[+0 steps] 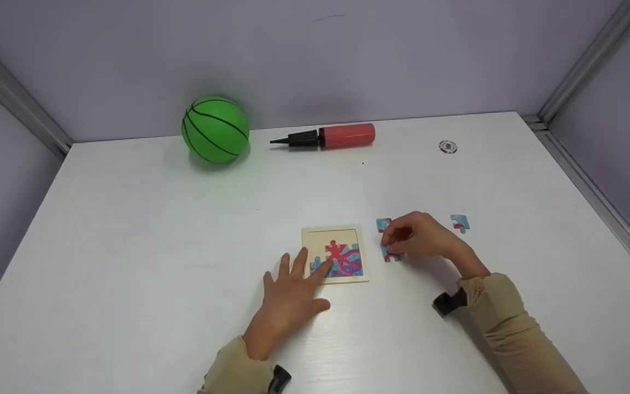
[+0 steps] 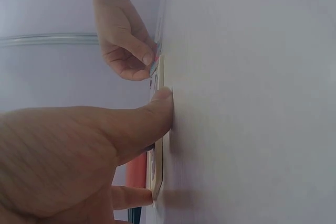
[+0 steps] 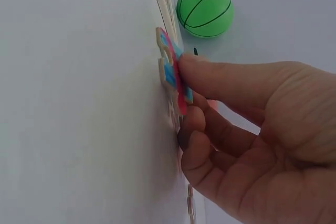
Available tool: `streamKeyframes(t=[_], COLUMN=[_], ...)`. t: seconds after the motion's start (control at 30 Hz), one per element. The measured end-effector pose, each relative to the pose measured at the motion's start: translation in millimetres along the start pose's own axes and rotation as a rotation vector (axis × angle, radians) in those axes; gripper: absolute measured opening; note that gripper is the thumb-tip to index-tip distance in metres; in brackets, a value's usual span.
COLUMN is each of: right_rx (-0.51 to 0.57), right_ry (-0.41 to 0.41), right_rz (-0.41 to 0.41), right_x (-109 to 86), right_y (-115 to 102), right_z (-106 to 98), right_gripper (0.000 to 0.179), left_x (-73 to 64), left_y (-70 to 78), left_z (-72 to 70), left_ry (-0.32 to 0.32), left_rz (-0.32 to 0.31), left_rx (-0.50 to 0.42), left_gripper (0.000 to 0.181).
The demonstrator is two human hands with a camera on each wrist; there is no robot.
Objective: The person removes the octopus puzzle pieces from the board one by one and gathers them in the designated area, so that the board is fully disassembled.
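Note:
A wooden puzzle board lies on the table, partly filled with pieces that show a red octopus. My left hand is spread at its lower left, fingertips on the board and thumb on the table. To the right of the board, my right hand pinches a blue and pink puzzle piece between thumb and fingers, tilted just over the table. Another puzzle piece lies beside those fingertips, partly hidden by the hand. Farther right is a loose puzzle piece with a pink patch.
At the back of the table sit a green ball with black lines and a red and black hand pump. A poker chip lies at the back right. Pale panels wall the table's back and sides.

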State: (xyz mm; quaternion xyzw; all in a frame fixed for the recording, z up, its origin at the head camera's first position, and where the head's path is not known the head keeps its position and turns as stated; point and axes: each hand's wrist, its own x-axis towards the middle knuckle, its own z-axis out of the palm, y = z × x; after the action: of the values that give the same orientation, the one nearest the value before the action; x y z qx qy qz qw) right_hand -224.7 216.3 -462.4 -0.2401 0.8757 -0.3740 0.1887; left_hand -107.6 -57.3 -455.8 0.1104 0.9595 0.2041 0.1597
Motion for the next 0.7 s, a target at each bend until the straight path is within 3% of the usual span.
streamKeyframes(t=[0.3,0.47,0.7], right_rx=[-0.009,0.001,-0.003], right_ry=[0.014,0.010,0.021], right_rz=[0.077,0.100,0.026], right_x=[1.3,1.7,6.4], right_y=[-3,-4,-15], right_z=[2,2,3], right_gripper=[0.005,0.006,0.009], left_x=[1.0,2.0,2.0], left_y=[0.3,1.7,4.5], left_z=[3.2,1.9,0.3], left_ry=[0.010,-0.006,-0.002], left_rz=[-0.007,0.006,0.054], left_rx=[0.015,0.050,0.054], left_gripper=[0.068,0.061,0.059])
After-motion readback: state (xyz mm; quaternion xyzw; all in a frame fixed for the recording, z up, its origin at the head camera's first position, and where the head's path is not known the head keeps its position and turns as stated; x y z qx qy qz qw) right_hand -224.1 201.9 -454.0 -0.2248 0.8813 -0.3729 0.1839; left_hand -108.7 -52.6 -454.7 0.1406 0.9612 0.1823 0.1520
